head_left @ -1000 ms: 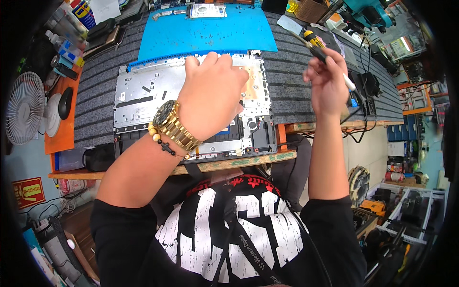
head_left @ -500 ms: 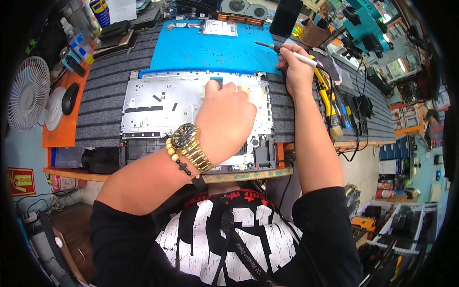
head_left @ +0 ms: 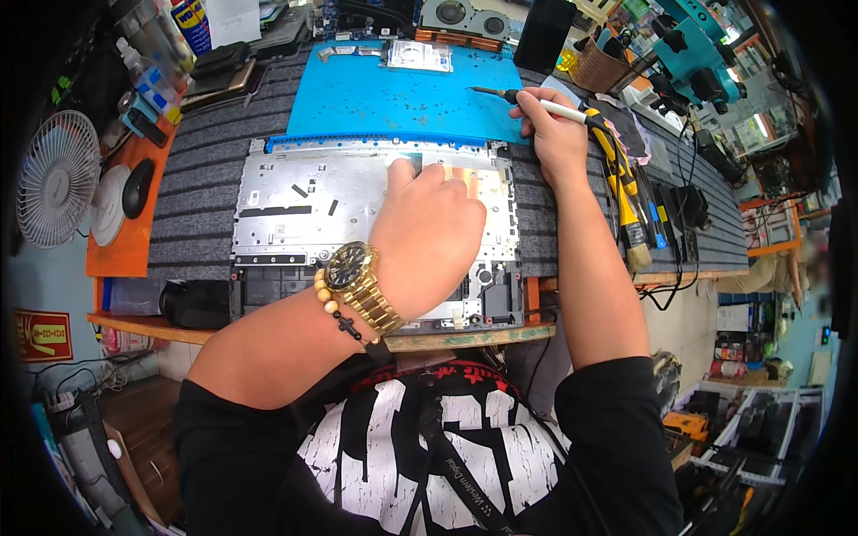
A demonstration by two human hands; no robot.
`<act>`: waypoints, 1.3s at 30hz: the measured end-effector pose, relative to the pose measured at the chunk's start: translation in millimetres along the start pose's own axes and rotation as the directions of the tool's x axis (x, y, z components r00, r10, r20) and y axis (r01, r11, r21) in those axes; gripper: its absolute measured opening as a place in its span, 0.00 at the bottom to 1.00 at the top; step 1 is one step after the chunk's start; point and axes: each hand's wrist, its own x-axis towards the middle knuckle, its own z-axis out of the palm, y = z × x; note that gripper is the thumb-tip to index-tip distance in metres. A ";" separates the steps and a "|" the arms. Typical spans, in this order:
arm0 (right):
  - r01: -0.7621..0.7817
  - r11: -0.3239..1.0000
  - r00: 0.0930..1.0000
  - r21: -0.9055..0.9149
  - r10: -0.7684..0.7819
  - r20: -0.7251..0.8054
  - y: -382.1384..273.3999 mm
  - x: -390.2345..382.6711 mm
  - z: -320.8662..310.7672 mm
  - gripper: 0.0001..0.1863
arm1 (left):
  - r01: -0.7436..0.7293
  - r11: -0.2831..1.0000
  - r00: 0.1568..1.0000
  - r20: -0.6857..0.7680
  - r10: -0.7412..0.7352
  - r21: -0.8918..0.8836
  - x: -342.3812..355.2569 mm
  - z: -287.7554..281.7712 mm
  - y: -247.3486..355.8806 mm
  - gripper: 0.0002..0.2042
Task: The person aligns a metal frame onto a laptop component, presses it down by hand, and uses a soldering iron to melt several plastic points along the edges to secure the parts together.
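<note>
A silver and black laptop chassis [head_left: 313,192] lies flat in front of me at the table's near edge. Over its middle right part rests my left hand [head_left: 429,223], fingers curled down toward the metal plate. Its fingertips are largely hidden, so what they pinch cannot be made out. A gold watch and a bead bracelet circle that wrist. To the right, my right hand [head_left: 556,138] is closed round a soldering iron [head_left: 561,111] with a white handle. The iron's dark tip points left, over the blue mat [head_left: 366,98] behind the chassis.
Small dark bits dot the mat, and a silver drive-like part [head_left: 420,55] lies at its back. Behind stands a fan-and-heatsink assembly [head_left: 465,20]. Yellow-handled tools and a brush [head_left: 636,246] lie right of my forearm. A white fan [head_left: 59,179] stands at left.
The whole view has shifted slightly. The soldering iron's tip is a little further left over the mat. My left hand keeps its place on the chassis.
</note>
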 end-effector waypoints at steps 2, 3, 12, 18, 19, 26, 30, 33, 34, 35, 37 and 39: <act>-0.005 1.000 1.000 -0.013 0.005 -0.006 -1.6 -0.7 0.6 0.14 | -0.002 1.000 1.000 -0.003 0.002 -0.003 0.0 -0.2 0.1 0.08; -0.005 1.000 1.000 -0.013 0.005 -0.009 -2.1 -0.7 1.2 0.14 | -0.002 1.000 1.000 -0.003 0.002 -0.006 0.0 -0.2 -0.1 0.08; 0.011 0.999 1.000 -0.031 -0.011 -0.005 -0.7 -0.6 2.4 0.15 | 0.010 1.000 1.000 -0.009 -0.010 0.001 0.0 0.7 -0.4 0.07; 0.017 1.000 1.000 0.025 -0.017 -0.027 4.6 2.6 1.6 0.13 | 0.008 1.000 1.000 -0.012 -0.008 -0.016 -0.3 -0.2 -1.8 0.07; 0.028 0.999 0.999 0.034 -0.027 -0.022 5.3 2.8 1.1 0.13 | 0.009 1.000 1.000 -0.006 -0.009 -0.021 -0.4 -0.4 -2.2 0.08; 0.041 0.998 0.999 0.049 -0.039 -0.031 7.2 3.2 -1.2 0.13 | 0.024 1.000 1.000 0.008 -0.024 -0.020 0.0 0.2 -2.5 0.08; 0.063 0.993 0.997 0.096 -0.059 -0.039 9.1 2.6 -3.7 0.12 | 0.019 1.000 1.000 -0.019 -0.019 0.001 0.2 0.3 -3.5 0.08; 0.066 0.985 0.996 0.159 -0.057 -0.064 9.2 0.6 -8.6 0.11 | 0.020 1.000 0.999 -0.025 -0.020 0.004 -0.1 1.1 -5.9 0.08; 0.062 0.984 0.996 0.169 -0.049 -0.078 8.2 -0.3 -11.0 0.10 | 0.023 1.000 1.000 -0.018 -0.023 0.004 -0.9 1.5 -6.9 0.08; 0.060 0.979 0.994 0.197 -0.042 -0.098 6.4 -2.4 -14.2 0.09 | 0.027 1.000 0.999 -0.019 -0.027 -0.011 -1.5 1.4 -8.0 0.08; 0.044 0.962 0.993 0.270 -0.013 -0.117 0.7 -10.2 -24.4 0.09 | 0.030 0.999 0.999 -0.016 -0.030 -0.024 -1.5 1.8 -9.4 0.08; 0.025 0.944 0.997 0.328 0.000 -0.077 -9.6 -20.4 -39.2 0.07 | 0.035 0.999 0.999 -0.022 -0.036 -0.027 -0.8 2.9 -8.5 0.08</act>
